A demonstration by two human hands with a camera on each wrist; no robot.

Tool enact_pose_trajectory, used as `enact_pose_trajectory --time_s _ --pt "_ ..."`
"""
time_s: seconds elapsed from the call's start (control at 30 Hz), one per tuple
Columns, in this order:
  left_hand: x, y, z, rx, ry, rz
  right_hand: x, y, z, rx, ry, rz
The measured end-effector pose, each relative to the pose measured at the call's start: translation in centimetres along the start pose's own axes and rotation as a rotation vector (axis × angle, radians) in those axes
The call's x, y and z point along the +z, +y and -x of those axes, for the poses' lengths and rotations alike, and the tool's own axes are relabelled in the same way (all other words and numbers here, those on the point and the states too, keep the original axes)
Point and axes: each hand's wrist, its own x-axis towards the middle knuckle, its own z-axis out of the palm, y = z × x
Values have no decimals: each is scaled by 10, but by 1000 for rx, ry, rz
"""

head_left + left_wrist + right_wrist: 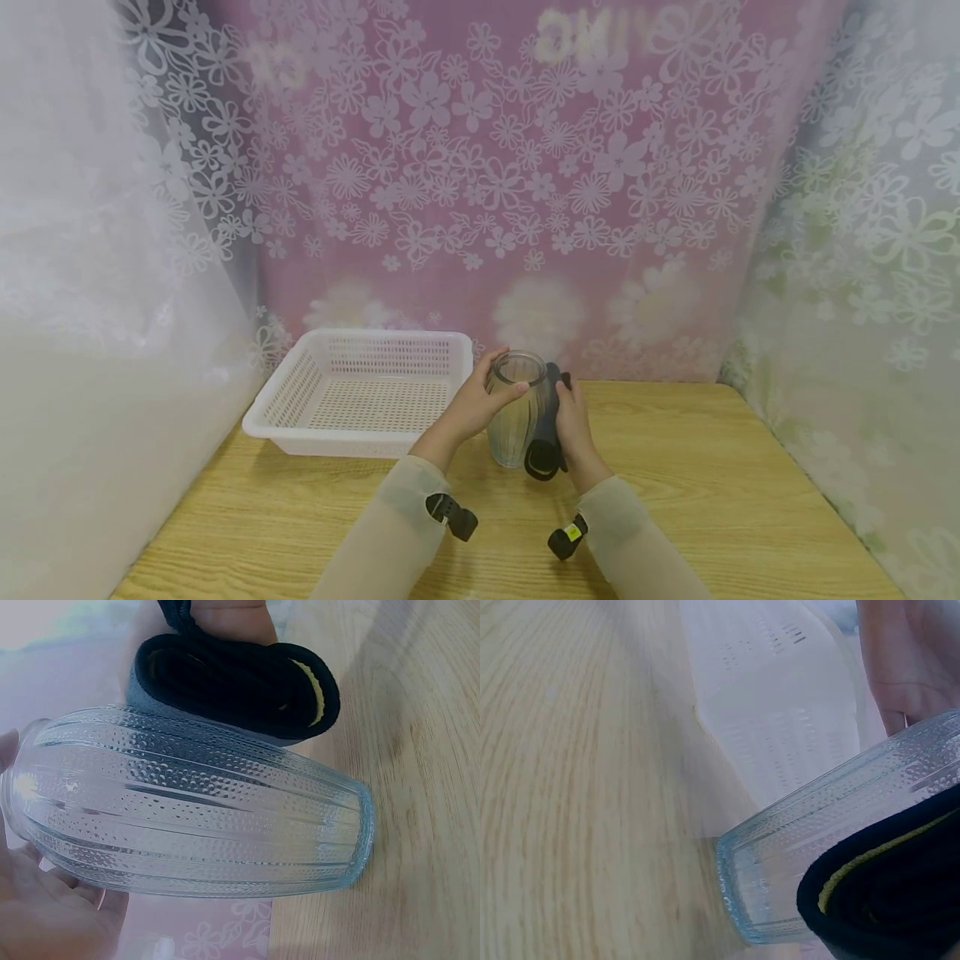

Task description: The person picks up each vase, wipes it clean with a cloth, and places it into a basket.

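Note:
A clear ribbed glass vase (508,437) is upright near the middle of the table, its open mouth facing up. My left hand (480,402) grips it just below the rim, thumb on the near side. My right hand (576,429) holds a dark rolled-up cloth (546,429) from the right, against or close beside the vase wall. The left wrist view shows the roll's folded end (232,686) with a yellow strip inside, next to the dimpled glass (202,810). Most right-hand fingers are hidden behind the roll.
A white plastic basket (431,446) with slotted walls stands just left of the vase. The wooden table (675,475) reaches a pink flowered curtain (487,200) at the back. Pale sheets hang on both sides. Black straps circle both wrists.

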Motion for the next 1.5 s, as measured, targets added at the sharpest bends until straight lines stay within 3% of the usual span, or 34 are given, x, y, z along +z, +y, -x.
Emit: enact_pose_trajectory --time_s 0.07,0.3,0.87,1.23,1.5 --pt "0 0 0 2 -1 -1 -1 2 -1 1 -14 -3" --pt "-7 46 25 -7 -33 0 -2 12 -4 39 -6 60" --pt "-7 41 23 -6 -45 22 -2 25 -4 105 -27 111" --pt "-6 43 24 -14 -29 23 -1 29 -2 149 -81 45" --pt "-7 46 26 -3 -27 16 1 33 -6 113 -90 35"
